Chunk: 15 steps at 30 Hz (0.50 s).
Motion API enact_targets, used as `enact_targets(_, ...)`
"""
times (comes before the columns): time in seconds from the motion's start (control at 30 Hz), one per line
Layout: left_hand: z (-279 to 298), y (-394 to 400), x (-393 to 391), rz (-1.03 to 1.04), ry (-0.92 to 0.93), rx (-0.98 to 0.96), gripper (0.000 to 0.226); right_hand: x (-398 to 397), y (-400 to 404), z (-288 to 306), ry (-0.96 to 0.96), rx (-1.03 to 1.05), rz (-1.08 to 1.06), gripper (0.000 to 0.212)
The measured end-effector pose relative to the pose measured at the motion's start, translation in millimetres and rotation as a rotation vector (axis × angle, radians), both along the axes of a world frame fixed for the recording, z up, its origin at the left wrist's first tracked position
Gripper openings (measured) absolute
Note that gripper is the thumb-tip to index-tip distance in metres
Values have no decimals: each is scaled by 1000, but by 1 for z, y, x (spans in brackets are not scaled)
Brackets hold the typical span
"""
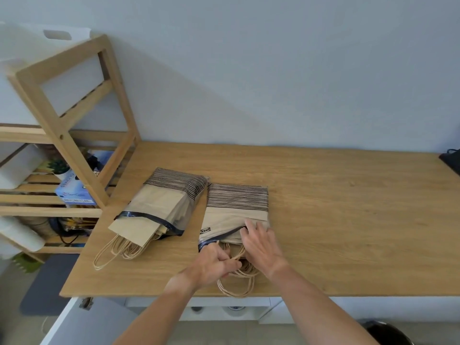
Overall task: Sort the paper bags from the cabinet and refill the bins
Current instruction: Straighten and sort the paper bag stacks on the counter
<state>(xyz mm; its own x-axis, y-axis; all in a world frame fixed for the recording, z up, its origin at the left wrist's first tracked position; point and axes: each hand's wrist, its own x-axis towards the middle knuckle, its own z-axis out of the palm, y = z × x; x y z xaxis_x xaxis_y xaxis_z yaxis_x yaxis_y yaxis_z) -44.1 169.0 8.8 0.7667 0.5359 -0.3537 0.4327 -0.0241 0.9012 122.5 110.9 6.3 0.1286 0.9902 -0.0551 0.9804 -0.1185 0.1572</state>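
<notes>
Twine handles (236, 275) gripped by left hand (214, 263) fingers; right hand (261, 245) fingers spread on pouch (234, 210).

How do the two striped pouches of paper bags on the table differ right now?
The left pouch lies at an angle, untouched; the right pouch lies nearly square to the table edge. The left hand grips the handles at the right pouch's mouth and the right hand rests on it. Flat bag bodies stick out of the left pouch; the right shows only handles. Both are striped, dark-edged, filled with brown bags.
</notes>
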Motion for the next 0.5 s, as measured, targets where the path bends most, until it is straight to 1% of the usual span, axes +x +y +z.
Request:
enact_targets(0.07, 6, 0, -4, -53, -19, 17, 42, 2, 3, -1, -70, -39, 52, 18)
enact_targets(0.13, 11, 3, -8, -38, -29, 105, 52, 7, 6, 0, -101, -57, 86, 18)
enact_targets(0.17, 11, 6, -9, 26, -44, 189, 57, 10, 7, 2, -99, -53, 100, 23)
enact_targets(0.2, 10, 10, -10, 112, -42, 304, 56, 13, 8, 3, -97, -42, 120, 29)
enact_targets(0.23, 9, 14, -11, 207, -11, 446, 46, 16, 7, 5, -99, -31, 138, 34)
enact_targets(0.27, 7, 17, -12, 272, 63, 636, 27, 19, 5, 7, -103, -27, 149, 38)
enact_targets(0.3, 2, 20, -12, 292, 156, 783, 16, 20, 3, 8, -105, -28, 151, 42)
enact_targets(0.33, -4, 23, -13, 283, 250, 819, 25, 22, 0, 8, -108, -34, 151, 44)
enact_targets(0.37, -11, 26, -13, 254, 299, 730, 38, 23, -2, 6, -113, -41, 151, 46)
enact_targets(0.43, -21, 30, -11, 210, 262, 381, 59, 23, -3, 3, -145, -40, 147, 42)
enact_targets(0.47, -21, 30, -8, 202, 244, 259, 65, 22, -1, 1, -171, -25, 142, 38)
enact_targets(0.5, -22, 31, -5, 213, 239, 235, 69, 20, 2, -1, -195, -9, 136, 33)
